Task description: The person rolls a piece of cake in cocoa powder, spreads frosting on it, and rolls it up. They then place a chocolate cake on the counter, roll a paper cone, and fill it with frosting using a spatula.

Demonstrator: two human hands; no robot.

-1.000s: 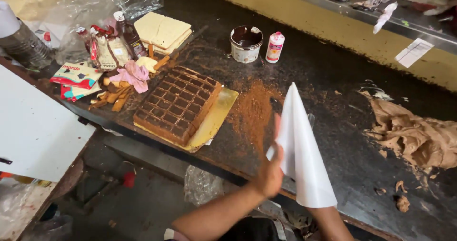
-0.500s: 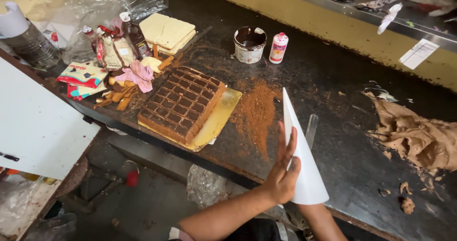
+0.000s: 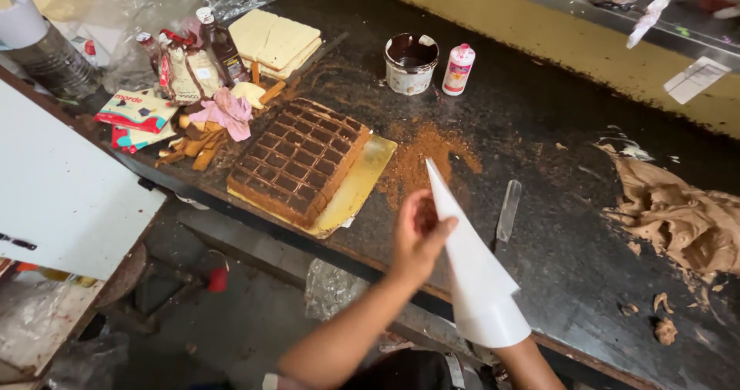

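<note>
Nearby, chocolate cake (image 3: pixel 301 161), cocoa powder (image 3: pixel 422 159), brown cream (image 3: pixel 678 216)

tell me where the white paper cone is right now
In the head view, the white paper cone sits lower centre-right, held by the left hand, tip pointing toward the cocoa powder.

Your white paper cone (image 3: pixel 472 270) was rolled tight, its sharp tip pointing away from you over the dark counter, its wide open end nearest you, tilted slightly leftward.
</note>
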